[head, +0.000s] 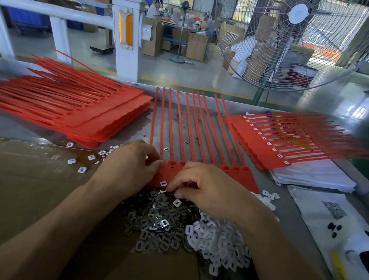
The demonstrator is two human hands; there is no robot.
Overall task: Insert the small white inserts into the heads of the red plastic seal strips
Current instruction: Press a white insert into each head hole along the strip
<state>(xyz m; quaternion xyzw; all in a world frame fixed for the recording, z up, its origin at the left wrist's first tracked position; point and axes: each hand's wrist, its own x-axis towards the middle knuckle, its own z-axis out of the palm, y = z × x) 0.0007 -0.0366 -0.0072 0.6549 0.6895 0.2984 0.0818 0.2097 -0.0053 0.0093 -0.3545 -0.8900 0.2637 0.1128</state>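
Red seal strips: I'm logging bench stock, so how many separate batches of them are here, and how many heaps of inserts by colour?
Red seal strip batches: 3 (left stack, middle sheet, right stack)
Grey insert heap: 1
White insert heap: 1
Total: 5

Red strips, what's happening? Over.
Left grip holds red strips flat. Right grip pinching at inserts by strip heads. Nothing blocking.
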